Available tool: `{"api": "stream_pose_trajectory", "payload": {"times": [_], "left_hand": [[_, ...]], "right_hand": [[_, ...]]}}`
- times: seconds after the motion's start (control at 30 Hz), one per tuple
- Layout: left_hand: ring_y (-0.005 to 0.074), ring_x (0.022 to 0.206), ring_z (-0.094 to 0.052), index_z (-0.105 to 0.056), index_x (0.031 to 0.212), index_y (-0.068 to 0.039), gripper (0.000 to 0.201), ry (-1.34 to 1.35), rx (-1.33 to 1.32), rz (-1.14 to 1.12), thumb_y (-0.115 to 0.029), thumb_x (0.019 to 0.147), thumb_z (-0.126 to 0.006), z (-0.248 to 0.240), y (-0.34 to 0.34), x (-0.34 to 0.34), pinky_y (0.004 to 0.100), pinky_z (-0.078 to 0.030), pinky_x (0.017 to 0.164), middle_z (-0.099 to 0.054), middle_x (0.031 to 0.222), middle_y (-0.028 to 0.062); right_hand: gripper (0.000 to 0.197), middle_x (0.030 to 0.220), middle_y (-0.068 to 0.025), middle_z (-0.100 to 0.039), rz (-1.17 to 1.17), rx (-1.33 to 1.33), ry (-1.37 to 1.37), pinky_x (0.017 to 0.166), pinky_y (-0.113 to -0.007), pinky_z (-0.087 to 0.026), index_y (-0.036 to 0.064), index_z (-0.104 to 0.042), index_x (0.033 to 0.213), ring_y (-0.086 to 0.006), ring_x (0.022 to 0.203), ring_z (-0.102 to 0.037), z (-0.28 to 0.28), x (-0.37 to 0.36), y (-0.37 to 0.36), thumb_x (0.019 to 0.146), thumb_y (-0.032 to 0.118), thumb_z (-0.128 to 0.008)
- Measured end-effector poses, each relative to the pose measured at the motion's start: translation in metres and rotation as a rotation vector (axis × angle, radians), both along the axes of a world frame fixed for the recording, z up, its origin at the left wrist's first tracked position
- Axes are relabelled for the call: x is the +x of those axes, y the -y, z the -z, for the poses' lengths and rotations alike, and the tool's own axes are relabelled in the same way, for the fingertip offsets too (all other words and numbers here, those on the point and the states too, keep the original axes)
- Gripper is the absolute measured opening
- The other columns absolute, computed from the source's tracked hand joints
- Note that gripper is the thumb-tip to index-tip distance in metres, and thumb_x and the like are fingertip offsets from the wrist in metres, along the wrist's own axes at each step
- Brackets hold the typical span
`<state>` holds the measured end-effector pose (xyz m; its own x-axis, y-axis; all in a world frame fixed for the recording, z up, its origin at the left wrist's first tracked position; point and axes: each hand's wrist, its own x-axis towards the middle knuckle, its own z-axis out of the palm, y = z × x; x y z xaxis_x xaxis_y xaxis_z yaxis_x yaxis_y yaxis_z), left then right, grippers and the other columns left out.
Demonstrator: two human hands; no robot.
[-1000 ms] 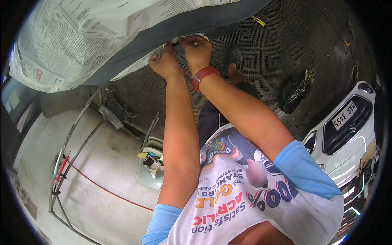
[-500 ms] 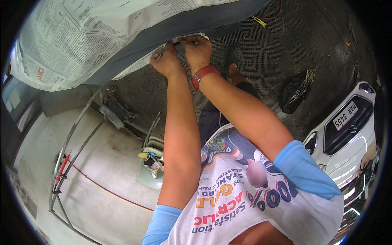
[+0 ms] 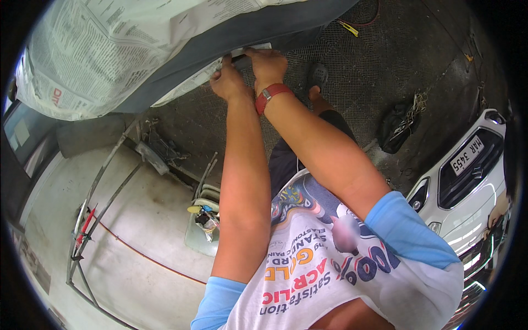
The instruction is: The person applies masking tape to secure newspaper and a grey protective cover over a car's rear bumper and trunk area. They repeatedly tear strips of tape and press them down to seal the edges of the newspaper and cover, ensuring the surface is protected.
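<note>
Both my arms reach up to the lower edge of a dark grey car panel (image 3: 220, 48). Along that edge runs a strip of newspaper (image 3: 190, 82), partly behind my hands. My left hand (image 3: 228, 81) is closed on the strip, its thumb near the panel's edge and its other fingers curled round the paper. Close beside it on the right, my right hand (image 3: 268, 67) has its fingertips closed at the strip's right part, below the panel. A red watch (image 3: 271, 97) is on my right wrist. The fingertips are partly hidden.
Large newspaper sheets (image 3: 126, 60) cover the body above the panel. A metal-tube stand (image 3: 107, 148) and a tray of small items (image 3: 203, 225) are at left. A yellow cutter (image 3: 349, 29), a black bag (image 3: 396, 129) and a white car (image 3: 467, 170) lie to the right.
My left hand has shifted slightly right along the strip, closer to the right hand. The right hand stays at nearly the same place, its wrist turned a little.
</note>
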<state>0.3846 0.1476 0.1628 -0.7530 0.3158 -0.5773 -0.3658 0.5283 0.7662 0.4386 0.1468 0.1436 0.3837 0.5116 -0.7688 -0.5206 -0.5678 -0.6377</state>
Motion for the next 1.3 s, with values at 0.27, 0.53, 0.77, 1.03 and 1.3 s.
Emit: {"api": "stream_pose_trajectory", "payload": {"times": [0.27, 0.53, 0.77, 1.03, 1.3], "left_hand": [[0.0163, 0.073, -0.058, -0.053, 0.102, -0.007, 0.041, -0.048, 0.088, 0.028, -0.020, 0.093, -0.091, 0.007, 0.006, 0.025, 0.0349, -0.049, 0.067, -0.067, 0.089, 0.0090], [0.0168, 0.080, -0.058, -0.052, 0.101, -0.011, 0.041, 0.013, 0.047, 0.153, -0.017, 0.092, -0.092, 0.003, 0.005, 0.064, 0.0349, -0.048, 0.074, -0.065, 0.091, 0.0072], [0.0146, 0.084, -0.059, -0.054, 0.098, -0.013, 0.049, -0.074, -0.029, 0.257, -0.031, 0.092, -0.100, -0.003, 0.023, 0.020, 0.0352, -0.052, 0.078, -0.065, 0.094, 0.0043], [0.0146, 0.096, -0.066, -0.073, 0.124, -0.001, 0.043, 0.210, -0.038, 0.717, -0.034, 0.102, -0.089, -0.028, 0.059, -0.022, 0.0343, -0.054, 0.092, -0.073, 0.105, 0.0055], [0.0122, 0.100, -0.067, -0.078, 0.116, -0.002, 0.020, -0.057, -0.020, 1.072, -0.018, 0.105, -0.084, -0.030, 0.094, -0.078, 0.0293, -0.053, 0.089, -0.076, 0.107, 0.0034]], "right_hand": [[0.024, 0.094, -0.0106, -0.076, 0.016, 0.001, 0.031, 0.081, -0.037, -0.053, -0.0050, -0.076, 0.099, -0.0205, 0.086, -0.068, -0.019, 0.057, 0.026, 0.091, 0.013, -0.089], [0.022, 0.095, -0.0041, -0.071, -0.104, -0.240, -0.057, 0.076, -0.031, -0.050, -0.0019, -0.076, 0.105, -0.0144, 0.085, -0.063, 0.003, 0.120, 0.075, 0.097, 0.016, -0.085], [0.049, 0.102, -0.0108, -0.075, -0.296, -0.109, -0.213, 0.078, -0.032, -0.058, 0.0046, -0.048, 0.151, -0.0197, 0.097, -0.074, 0.018, 0.136, 0.091, 0.106, 0.009, -0.066], [0.073, 0.108, -0.0097, -0.082, -0.897, 0.387, -0.333, 0.080, -0.033, -0.059, 0.0067, -0.019, 0.173, -0.0169, 0.081, -0.070, -0.003, 0.118, 0.093, 0.112, 0.012, -0.059], [0.046, 0.084, -0.0092, -0.077, -1.008, 0.496, -0.235, 0.082, -0.047, -0.058, 0.0048, -0.046, 0.156, -0.0295, 0.086, -0.079, -0.022, 0.087, 0.102, 0.116, 0.025, -0.055]]}}
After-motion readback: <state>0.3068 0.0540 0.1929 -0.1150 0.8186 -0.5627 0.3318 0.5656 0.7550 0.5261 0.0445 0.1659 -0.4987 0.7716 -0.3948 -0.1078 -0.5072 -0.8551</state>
